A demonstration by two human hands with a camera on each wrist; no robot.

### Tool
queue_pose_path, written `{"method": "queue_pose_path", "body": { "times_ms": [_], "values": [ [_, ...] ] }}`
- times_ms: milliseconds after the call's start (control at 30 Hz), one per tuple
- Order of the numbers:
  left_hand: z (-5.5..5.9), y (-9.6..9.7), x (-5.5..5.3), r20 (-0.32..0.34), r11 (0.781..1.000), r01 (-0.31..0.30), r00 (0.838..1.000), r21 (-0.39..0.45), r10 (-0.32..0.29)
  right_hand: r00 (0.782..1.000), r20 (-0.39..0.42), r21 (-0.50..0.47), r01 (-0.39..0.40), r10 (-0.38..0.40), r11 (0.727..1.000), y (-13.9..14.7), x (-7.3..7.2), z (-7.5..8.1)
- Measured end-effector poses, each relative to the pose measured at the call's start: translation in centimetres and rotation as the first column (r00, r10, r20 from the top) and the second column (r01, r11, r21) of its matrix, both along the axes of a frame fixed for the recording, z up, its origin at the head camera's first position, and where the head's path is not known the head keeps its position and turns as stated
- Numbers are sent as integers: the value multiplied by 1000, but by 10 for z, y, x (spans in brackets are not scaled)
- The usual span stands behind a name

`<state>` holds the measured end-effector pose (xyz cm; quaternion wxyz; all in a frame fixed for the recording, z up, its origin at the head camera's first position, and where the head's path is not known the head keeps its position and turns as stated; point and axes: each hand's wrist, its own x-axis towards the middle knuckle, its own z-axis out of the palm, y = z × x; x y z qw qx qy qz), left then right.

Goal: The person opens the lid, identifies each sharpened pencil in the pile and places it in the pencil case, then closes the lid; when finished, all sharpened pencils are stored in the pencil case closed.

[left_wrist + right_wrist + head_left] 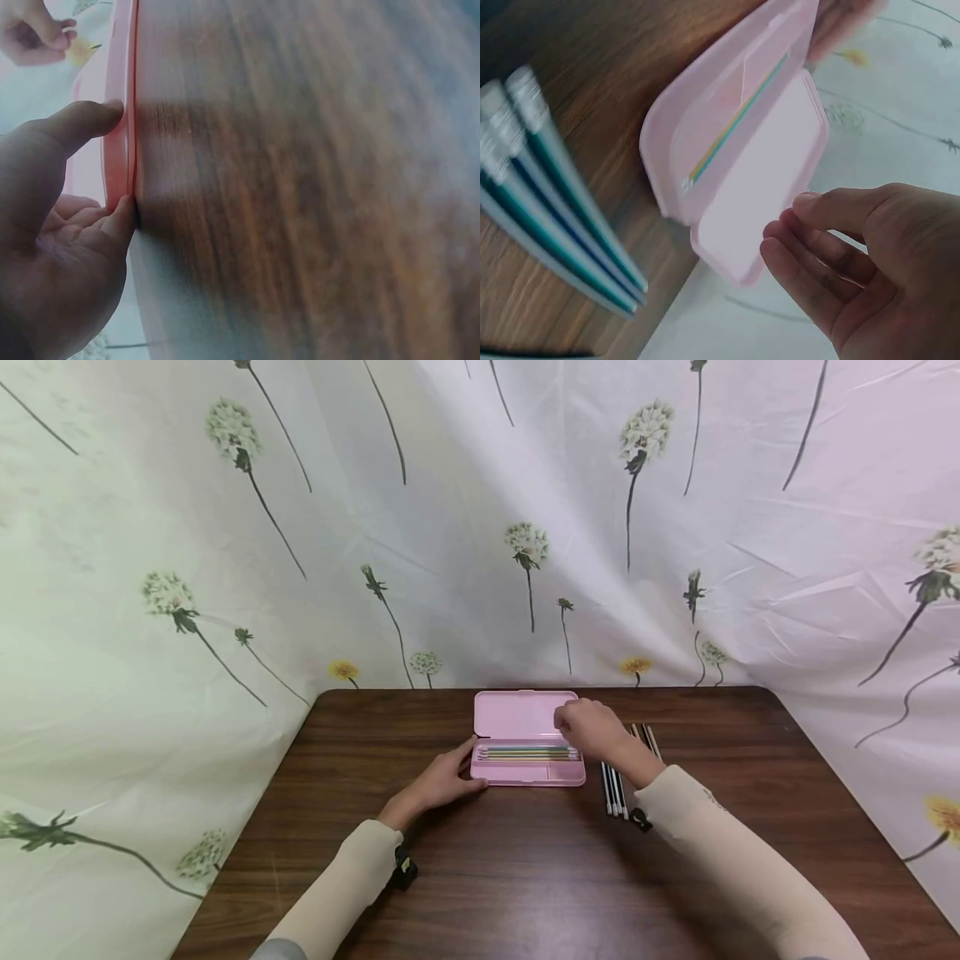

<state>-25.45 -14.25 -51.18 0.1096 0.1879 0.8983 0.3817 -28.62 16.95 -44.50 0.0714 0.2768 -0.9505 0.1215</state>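
A pink pencil case (513, 773) lies on the table with its lid (513, 714) raised toward the back. Several light-coloured pencils (525, 754) lie lengthwise in its rear compartment. My left hand (442, 779) grips the case's left end, its thumb on the front edge and its fingers along the side. Over the right part of the lid hovers my right hand (596, 729), fingers loosely bent. Nothing shows between those fingers in the right wrist view. Several dark pencils (613, 792) with white ends lie right of the case, partly hidden by my right forearm.
More pencils (649, 739) show beyond my right wrist. The brown wooden table (525, 877) ends at the back against a white curtain (465, 527) with a dandelion print.
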Motion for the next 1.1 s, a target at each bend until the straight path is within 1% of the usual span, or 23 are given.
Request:
{"method": "queue_pose_path", "body": {
  "times_ms": [167,333,433,667,867,967,1100],
  "values": [
    [0,-1,0,-2,1000,2,1000,-5,-2,999,23,-14,44,-43,999,22,4,5],
    [0,-3,1,-3,1000,5,1000,-12,-5,997,38,-24,74,-73,997,41,9,4],
    [0,-3,0,-6,1000,9,1000,-11,-9,994,57,-19,98,-97,995,52,11,-1],
    [0,-3,0,-14,1000,7,1000,-9,-7,984,106,5,142,-142,990,71,11,-21],
    [1,-1,1,3,1000,7,1000,-6,-7,972,151,29,179,-181,983,81,13,-36],
    [2,0,1,6,1000,4,1000,-6,-4,969,153,32,189,-192,981,84,14,-41],
    [2,0,0,-4,1000,6,1000,-8,-6,970,146,29,193,-195,981,84,15,-42]
  ]
}}
